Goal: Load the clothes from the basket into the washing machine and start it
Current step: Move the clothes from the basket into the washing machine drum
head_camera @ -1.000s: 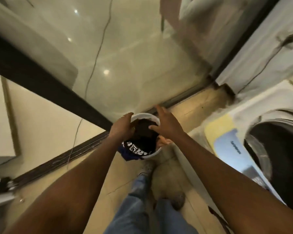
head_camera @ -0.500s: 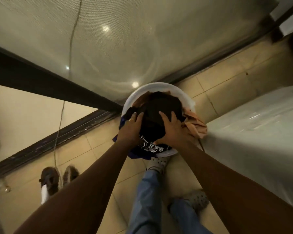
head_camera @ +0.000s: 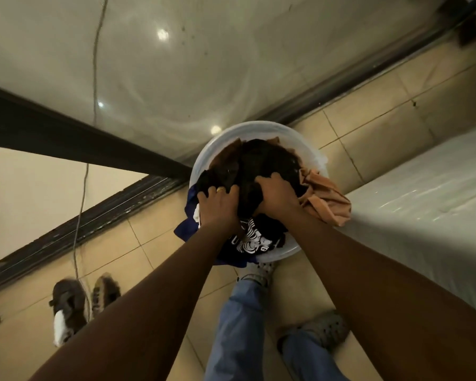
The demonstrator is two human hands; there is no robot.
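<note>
A round white plastic basket (head_camera: 220, 141) sits on the tiled floor (head_camera: 368, 116), just in front of the person's feet and close beside the pale flat top of what looks like the washing machine (head_camera: 423, 193) on the right. It is heaped with clothes, the pile running roughly from the near rim up toward the far one. On top lies a dark, fuzzy-looking garment (head_camera: 267, 163), bunched into a mound. Both hands are dug into it: the left hand (head_camera: 217, 204), a gold ring on one finger, has its grip closed on the dark cloth at the left of the mound, and the right hand (head_camera: 276, 193) has its fingers curled and clamped into the same cloth on the right. A soft tan piece (head_camera: 324, 199) spills over the basket's right edge, touching the machine's top. A navy shirt with a white print (head_camera: 250, 243) hangs over the near rim, and a brown fabric (head_camera: 226, 158) shows at the far left inside.

The floor is glossy beige tile with thin dark joints. A dark sliding-door track (head_camera: 94, 215) runs diagonally across it, with a mesh screen (head_camera: 176, 64) beyond reflecting small lights. A thin cable (head_camera: 81, 204) trails down the left. A pair of brown shoes (head_camera: 77, 301) rests on the tile at the left. The person wears blue jeans (head_camera: 237, 331) and grey perforated clogs (head_camera: 322, 328).
</note>
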